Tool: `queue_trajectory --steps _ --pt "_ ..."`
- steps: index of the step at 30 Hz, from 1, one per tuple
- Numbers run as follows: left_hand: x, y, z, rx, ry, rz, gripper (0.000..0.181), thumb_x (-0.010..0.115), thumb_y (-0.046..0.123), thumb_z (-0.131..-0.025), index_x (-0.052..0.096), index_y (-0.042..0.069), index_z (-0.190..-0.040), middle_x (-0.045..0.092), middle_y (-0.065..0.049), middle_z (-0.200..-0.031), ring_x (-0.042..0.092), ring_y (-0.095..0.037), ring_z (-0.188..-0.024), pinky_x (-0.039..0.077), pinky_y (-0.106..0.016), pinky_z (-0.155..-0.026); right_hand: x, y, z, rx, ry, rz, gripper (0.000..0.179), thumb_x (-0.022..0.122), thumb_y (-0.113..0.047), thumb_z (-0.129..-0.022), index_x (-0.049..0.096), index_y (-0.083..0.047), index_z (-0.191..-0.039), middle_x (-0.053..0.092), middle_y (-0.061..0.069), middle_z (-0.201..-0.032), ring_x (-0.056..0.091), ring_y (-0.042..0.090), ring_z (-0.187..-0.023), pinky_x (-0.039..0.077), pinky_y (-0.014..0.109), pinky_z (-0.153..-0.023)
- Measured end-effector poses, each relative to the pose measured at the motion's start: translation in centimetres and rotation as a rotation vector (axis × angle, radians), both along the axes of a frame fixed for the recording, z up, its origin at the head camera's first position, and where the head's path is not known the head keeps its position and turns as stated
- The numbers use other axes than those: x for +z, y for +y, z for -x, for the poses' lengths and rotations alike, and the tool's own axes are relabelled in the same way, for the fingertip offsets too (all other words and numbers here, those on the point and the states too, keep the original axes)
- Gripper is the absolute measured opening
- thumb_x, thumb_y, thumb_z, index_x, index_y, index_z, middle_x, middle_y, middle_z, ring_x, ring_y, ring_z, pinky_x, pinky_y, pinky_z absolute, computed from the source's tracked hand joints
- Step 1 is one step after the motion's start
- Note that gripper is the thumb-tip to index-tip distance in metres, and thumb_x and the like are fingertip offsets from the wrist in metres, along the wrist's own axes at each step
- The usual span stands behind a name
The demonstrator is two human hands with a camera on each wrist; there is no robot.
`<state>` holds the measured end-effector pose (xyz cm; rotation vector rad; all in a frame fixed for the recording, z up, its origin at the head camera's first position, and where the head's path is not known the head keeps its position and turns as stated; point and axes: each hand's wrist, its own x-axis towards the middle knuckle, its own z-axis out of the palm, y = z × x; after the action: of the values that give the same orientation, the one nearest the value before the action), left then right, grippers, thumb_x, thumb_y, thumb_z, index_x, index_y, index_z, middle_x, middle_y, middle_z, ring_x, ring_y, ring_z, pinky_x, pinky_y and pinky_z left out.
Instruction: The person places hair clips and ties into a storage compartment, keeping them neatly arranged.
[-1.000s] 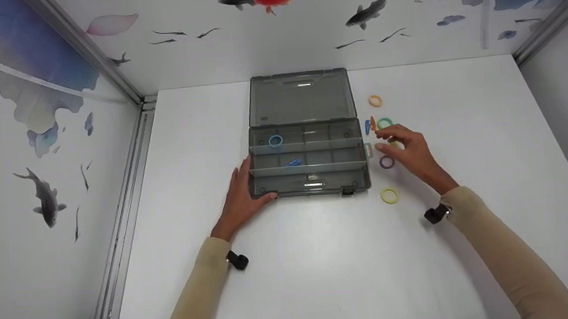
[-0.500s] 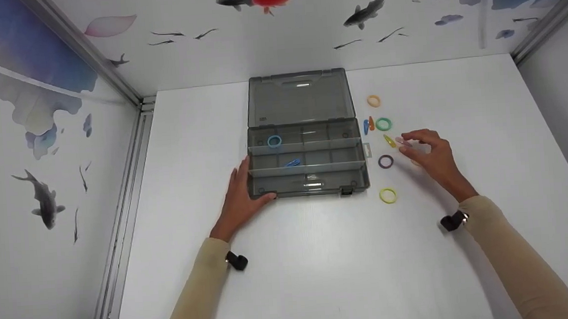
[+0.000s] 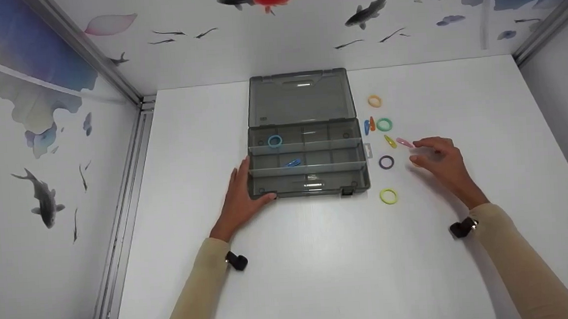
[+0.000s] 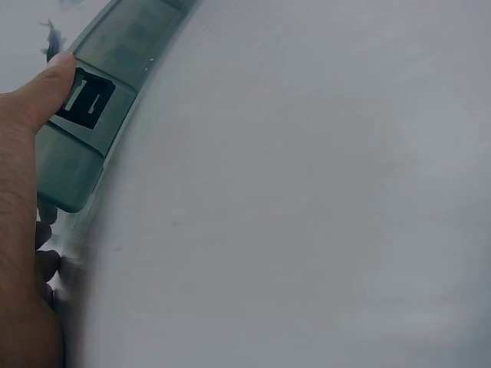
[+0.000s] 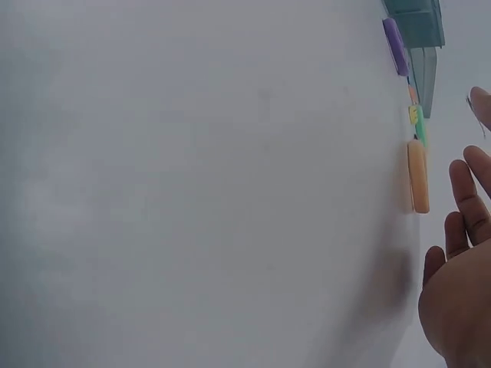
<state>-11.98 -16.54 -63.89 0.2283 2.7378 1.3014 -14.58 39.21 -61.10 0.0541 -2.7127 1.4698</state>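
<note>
A smoky grey organizer box [image 3: 310, 195] stands with its lid [image 3: 302, 96] raised, a light blue ring band [image 3: 275, 141] and a blue hair clip [image 3: 293, 163] in separate compartments. My left hand [image 3: 239, 194] rests at its near left corner, fingers along the side and thumb at the front edge; the left wrist view has the thumb beside a dark latch [image 4: 86, 98]. My right hand [image 3: 439, 162] hovers right of the box, thumb and fingers apart. Right at its fingertips lies a pink hair clip [image 3: 404, 143], with a yellow hair clip [image 3: 390, 141] beside it.
Beside the box lie a blue clip [image 3: 367, 127], an orange clip [image 3: 372, 123], a green band [image 3: 384, 124], an orange band [image 3: 374, 101], a purple band [image 3: 386, 162] and a yellow band [image 3: 388, 196]. Printed panels [image 3: 277, 41] enclose the white table [image 3: 310, 266].
My right hand has moved right and slightly toward me, off the yellow and pink clips it covered. The pink clip now shows left of its fingertips. My left hand has stayed at the box.
</note>
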Motion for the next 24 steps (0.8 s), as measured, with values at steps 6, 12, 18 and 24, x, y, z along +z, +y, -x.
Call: queue_trajectory --steps 6,12,18,24 --pt "-0.3 0.0 0.1 -0.004 0.013 0.004 0.123 0.078 0.078 -0.089 0.007 0.035 -0.179 0.016 -0.002 -0.185 0.007 -0.041 -0.170 0.020 -0.072 -0.129 -0.4 0.8 -0.3 -0.009 -0.031 -0.020 0.047 0.087 -0.027 -0.099 0.075 -0.009 -0.141 0.061 0.010 -0.143 0.039 0.005 -0.133 0.031 0.032 -0.113" --pt "0.0 0.0 0.1 -0.012 0.016 -0.002 0.123 0.080 0.076 -0.089 0.007 0.034 -0.179 0.016 -0.003 -0.185 0.006 -0.041 -0.170 0.021 -0.071 -0.129 -0.6 1.3 -0.7 -0.016 -0.025 -0.073 0.047 0.088 -0.028 -0.099 0.076 -0.007 -0.139 0.061 0.013 -0.142 0.037 0.010 -0.134 0.031 0.046 -0.117" --pt "0.1 0.0 0.2 -0.011 0.016 0.000 0.123 0.080 0.075 -0.089 0.007 0.034 -0.179 0.015 -0.003 -0.185 0.006 -0.041 -0.170 0.020 -0.071 -0.129 -0.8 1.2 -1.0 -0.021 0.019 -0.097 0.044 0.089 -0.023 -0.097 0.078 -0.007 -0.136 0.060 0.012 -0.138 0.036 0.015 -0.135 0.032 0.044 -0.116" --pt "0.0 0.0 0.0 -0.002 0.013 0.010 0.123 0.080 0.075 -0.089 0.008 0.032 -0.179 0.015 -0.006 -0.185 0.006 -0.044 -0.169 0.020 -0.074 -0.128 -1.7 1.0 -0.8 0.014 0.121 -0.110 0.040 0.092 -0.008 -0.089 0.080 -0.001 -0.127 0.064 0.021 -0.129 0.037 0.016 -0.128 0.030 0.051 -0.109"
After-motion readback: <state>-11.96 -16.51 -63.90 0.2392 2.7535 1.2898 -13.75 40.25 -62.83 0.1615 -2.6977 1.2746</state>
